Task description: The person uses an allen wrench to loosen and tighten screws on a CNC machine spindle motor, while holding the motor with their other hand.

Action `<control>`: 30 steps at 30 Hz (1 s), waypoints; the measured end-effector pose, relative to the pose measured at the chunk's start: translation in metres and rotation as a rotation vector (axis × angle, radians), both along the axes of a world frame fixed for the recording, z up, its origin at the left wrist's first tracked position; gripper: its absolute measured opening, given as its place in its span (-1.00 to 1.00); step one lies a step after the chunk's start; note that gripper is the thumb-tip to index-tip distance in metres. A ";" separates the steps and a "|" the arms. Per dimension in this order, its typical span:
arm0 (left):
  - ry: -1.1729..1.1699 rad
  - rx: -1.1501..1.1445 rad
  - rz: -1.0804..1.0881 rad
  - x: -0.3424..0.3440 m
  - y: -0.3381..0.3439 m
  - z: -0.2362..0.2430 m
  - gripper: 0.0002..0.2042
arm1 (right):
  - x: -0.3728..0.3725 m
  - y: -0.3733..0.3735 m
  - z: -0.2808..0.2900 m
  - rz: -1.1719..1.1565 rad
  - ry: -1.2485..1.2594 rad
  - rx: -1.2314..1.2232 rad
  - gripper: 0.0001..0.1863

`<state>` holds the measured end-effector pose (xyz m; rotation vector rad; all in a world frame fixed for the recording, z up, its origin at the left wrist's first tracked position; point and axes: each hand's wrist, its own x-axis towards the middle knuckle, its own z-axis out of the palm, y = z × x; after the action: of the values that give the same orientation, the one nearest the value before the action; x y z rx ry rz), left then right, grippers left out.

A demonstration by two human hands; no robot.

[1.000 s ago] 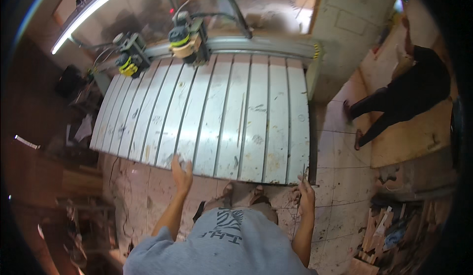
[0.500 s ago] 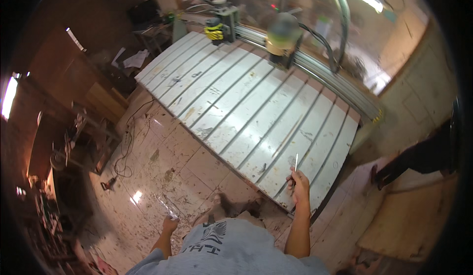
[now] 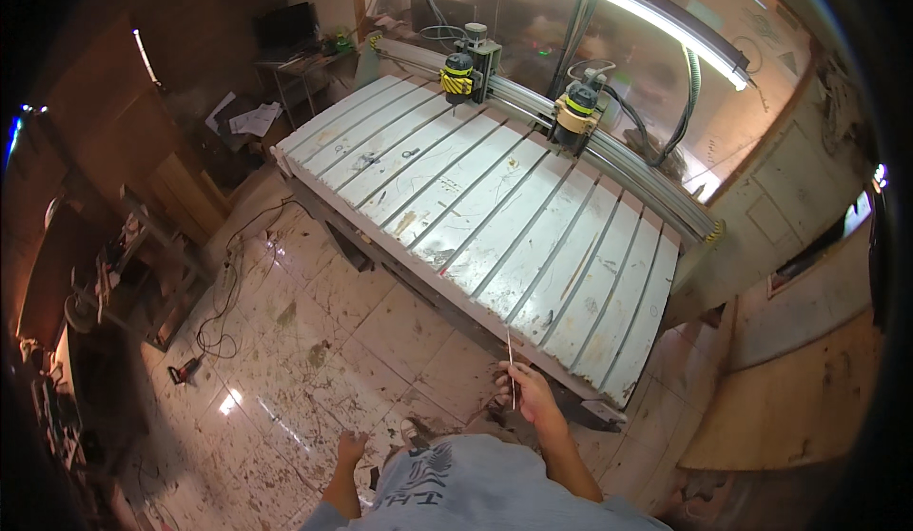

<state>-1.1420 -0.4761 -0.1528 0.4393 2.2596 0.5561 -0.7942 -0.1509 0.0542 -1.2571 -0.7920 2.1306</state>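
Observation:
My right hand is closed around a thin, straight, pale stick. The stick points up past my fingers, its tip close to the front edge of a slotted white machine bed. Lower and to the left, my left hand hangs over the floor, its fingers foreshortened and mostly hidden. I make out nothing in it. Two spindle motors stand along the far side of the bed: one with a yellow-and-black striped band, the other with a tan mount.
A metal gantry rail runs along the bed's back, with hoses and a bright tube lamp above. A red power tool with a tangled cord lies on the littered tile floor. Wooden boards lie at the right, near a wall.
My right hand and the stick have moved left and down, from above the bed to its front edge. My left hand has shifted slightly right and down. The view has turned a little.

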 end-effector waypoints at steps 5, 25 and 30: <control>0.080 -0.148 -0.116 -0.043 -0.039 -0.089 -0.55 | 0.002 -0.067 0.008 -0.016 -0.193 -0.056 -0.70; -0.076 -0.173 -0.629 -0.079 -0.006 -0.068 -0.57 | -0.092 0.004 0.020 -0.048 -0.082 0.032 -0.72; -0.082 -0.171 -0.646 -0.117 -0.001 -0.071 -0.56 | -0.112 0.083 0.004 -0.082 -0.155 0.136 -0.68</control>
<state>-1.2594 -0.4772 -0.2238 0.9827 1.9140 0.0445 -0.9060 -0.0676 0.0584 -1.3703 -0.9176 1.8988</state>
